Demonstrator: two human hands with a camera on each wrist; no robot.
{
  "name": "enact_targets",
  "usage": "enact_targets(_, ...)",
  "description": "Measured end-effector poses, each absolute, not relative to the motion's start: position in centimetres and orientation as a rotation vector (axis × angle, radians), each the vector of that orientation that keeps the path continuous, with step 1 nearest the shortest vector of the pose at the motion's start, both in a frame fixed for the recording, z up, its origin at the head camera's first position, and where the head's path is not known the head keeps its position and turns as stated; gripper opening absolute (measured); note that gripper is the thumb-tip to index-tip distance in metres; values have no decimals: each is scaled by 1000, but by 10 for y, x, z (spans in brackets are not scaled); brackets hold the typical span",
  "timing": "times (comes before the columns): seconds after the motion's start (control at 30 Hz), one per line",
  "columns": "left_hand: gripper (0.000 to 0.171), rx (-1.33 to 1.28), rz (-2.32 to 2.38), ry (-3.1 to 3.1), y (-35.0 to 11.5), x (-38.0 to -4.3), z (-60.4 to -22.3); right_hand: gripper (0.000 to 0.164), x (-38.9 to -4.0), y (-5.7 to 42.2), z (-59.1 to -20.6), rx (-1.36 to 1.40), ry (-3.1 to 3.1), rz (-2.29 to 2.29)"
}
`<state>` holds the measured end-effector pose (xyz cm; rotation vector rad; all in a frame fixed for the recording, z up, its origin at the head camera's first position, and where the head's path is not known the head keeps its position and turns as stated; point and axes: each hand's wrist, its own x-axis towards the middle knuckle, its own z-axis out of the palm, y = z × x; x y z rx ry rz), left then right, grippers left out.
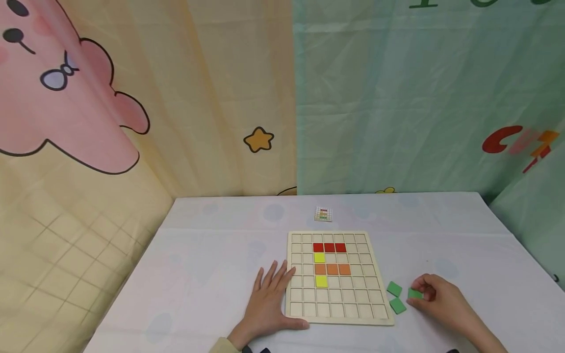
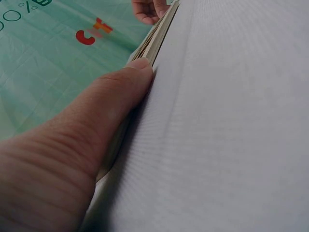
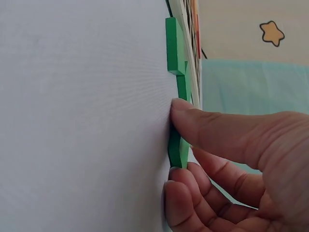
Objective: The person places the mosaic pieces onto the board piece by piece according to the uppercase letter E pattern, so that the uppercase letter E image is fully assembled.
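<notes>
A pale wooden grid board point(image 1: 348, 311) lies on the table, with three red tiles point(image 1: 329, 247) in an upper row. Lower down are three orange tiles point(image 1: 332, 269), and two yellow tiles point(image 1: 321, 281) sit in the column at their left end. My left hand point(image 1: 267, 304) rests with spread fingers along the board's left edge, its thumb at the front left corner. Right of the board, my right hand point(image 1: 443, 300) pinches a green square tile point(image 1: 414, 293) between thumb and fingers, down at the tabletop. Two more green tiles point(image 1: 398, 306) lie between that hand and the board.
A small card point(image 1: 323, 214) printed with a coloured grid pattern lies behind the board. The table point(image 1: 207, 274) has a white cloth. Printed curtains point(image 1: 220, 98) hang along the back and sides.
</notes>
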<state>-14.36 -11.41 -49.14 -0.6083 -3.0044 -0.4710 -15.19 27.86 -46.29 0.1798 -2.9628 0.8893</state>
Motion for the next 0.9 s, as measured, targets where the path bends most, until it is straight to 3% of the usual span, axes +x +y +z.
enact_targets(0.9,119,-610,-459,-2980,-114,-144,-493,26,-153,274,-467,245,-2829,935)
